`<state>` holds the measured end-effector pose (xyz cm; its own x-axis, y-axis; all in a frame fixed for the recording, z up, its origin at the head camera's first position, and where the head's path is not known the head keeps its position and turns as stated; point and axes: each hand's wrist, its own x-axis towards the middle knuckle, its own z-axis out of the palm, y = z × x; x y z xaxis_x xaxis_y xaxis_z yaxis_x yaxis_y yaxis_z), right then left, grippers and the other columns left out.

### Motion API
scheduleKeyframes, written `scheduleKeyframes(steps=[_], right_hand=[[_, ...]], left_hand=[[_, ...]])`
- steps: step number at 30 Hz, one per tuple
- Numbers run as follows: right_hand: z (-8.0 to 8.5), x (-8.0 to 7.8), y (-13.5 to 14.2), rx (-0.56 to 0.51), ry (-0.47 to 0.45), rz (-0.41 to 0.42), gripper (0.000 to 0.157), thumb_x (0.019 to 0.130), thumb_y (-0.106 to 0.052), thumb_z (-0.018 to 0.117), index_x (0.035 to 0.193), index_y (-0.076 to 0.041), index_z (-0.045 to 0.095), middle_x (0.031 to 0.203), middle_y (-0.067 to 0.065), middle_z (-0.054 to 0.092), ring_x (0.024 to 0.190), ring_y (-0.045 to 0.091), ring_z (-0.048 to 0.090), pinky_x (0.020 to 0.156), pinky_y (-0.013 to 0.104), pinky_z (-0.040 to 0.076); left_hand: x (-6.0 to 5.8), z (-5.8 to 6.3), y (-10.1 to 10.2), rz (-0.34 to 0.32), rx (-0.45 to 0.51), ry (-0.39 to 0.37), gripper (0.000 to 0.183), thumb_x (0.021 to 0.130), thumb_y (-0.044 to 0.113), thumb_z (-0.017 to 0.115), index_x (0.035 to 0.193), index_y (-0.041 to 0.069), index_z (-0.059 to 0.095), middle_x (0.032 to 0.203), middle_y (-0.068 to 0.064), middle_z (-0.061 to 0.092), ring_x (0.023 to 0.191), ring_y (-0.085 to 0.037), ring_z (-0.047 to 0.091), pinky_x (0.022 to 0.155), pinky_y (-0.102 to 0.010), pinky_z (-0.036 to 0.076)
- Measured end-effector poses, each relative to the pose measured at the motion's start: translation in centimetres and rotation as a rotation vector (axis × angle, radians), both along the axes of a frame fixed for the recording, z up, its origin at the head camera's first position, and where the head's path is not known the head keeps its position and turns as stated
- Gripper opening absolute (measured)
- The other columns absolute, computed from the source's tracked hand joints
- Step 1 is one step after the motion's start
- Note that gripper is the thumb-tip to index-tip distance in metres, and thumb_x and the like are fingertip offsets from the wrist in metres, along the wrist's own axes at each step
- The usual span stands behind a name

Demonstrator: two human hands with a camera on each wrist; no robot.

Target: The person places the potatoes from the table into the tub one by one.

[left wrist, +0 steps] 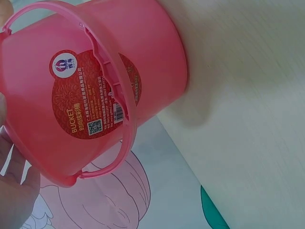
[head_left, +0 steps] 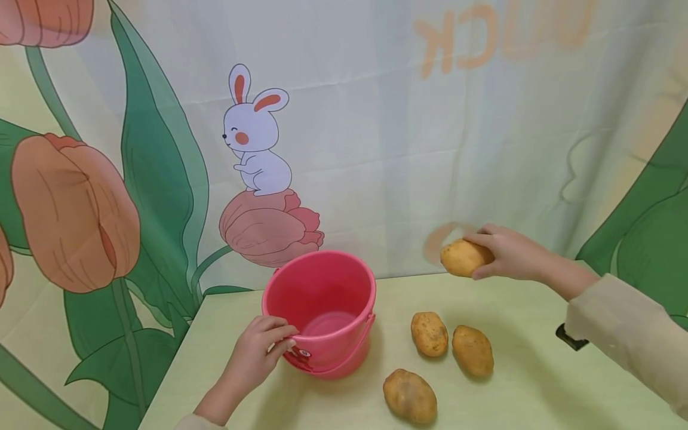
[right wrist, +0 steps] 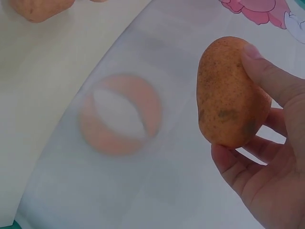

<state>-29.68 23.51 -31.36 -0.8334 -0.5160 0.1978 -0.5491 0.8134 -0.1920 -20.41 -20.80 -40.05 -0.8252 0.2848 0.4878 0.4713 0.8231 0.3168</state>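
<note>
A pink bucket [head_left: 344,349] stands on the table, its mouth tipped a little toward me in the head view. My left hand [head_left: 262,346] grips its near left rim, fingers over the edge. The left wrist view shows the bucket's red label [left wrist: 78,107] and its handle [left wrist: 129,138] hanging down the side. Raised above the table at the right, my right hand [head_left: 510,254] holds a potato [head_left: 463,258]. Up close in the right wrist view, thumb and fingers clasp that brown, speckled potato [right wrist: 228,95] from one side.
Right of the bucket lie three more potatoes: one near the front [head_left: 410,396], one farther back [head_left: 429,334] and one to the right [head_left: 473,351]. Behind the pale green table [head_left: 537,382] hangs a printed curtain [head_left: 365,149] with a rabbit and tulips.
</note>
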Motion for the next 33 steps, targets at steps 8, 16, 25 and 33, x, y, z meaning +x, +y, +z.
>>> scheduleKeyframes(steps=[8,16,25,33], right_hand=[[0.5,0.1,-1.0,0.002,0.003,0.016,0.069,0.066,-0.033,0.076,0.121,0.0,0.051,0.104,0.014,0.054,0.085,0.021,0.051,0.07,0.033,0.043],[1.2,0.1,-1.9,-0.004,0.0,0.026,0.067,0.066,-0.028,0.076,0.121,0.001,0.05,0.105,0.015,0.054,0.088,0.023,0.052,0.073,0.037,0.045],[1.7,-0.2,-3.0,-0.008,0.011,0.057,0.065,0.066,-0.027,0.077,0.121,-0.005,0.051,0.104,0.012,0.055,0.088,0.022,0.052,0.073,0.036,0.044],[2.3,-0.3,-4.0,-0.001,0.006,0.067,0.062,0.066,-0.028,0.076,0.12,-0.007,0.053,0.107,0.01,0.056,0.089,0.021,0.053,0.076,0.038,0.044]], left_hand=[[0.1,0.0,0.0,0.006,0.004,-0.007,0.021,0.069,0.016,0.074,0.089,0.019,0.071,0.089,0.008,0.06,0.086,-0.008,0.049,0.066,-0.018,0.05],[0.1,0.1,0.0,0.021,0.009,-0.035,0.022,0.069,0.016,0.074,0.09,0.02,0.07,0.09,0.008,0.06,0.088,-0.008,0.048,0.067,-0.019,0.05],[0.0,0.0,0.0,0.024,0.019,-0.043,0.022,0.069,0.016,0.074,0.091,0.02,0.07,0.09,0.009,0.059,0.089,-0.008,0.048,0.067,-0.018,0.05],[0.1,0.0,-0.1,0.021,0.014,-0.029,0.022,0.069,0.016,0.074,0.091,0.02,0.07,0.09,0.008,0.06,0.089,-0.008,0.049,0.067,-0.019,0.051]])
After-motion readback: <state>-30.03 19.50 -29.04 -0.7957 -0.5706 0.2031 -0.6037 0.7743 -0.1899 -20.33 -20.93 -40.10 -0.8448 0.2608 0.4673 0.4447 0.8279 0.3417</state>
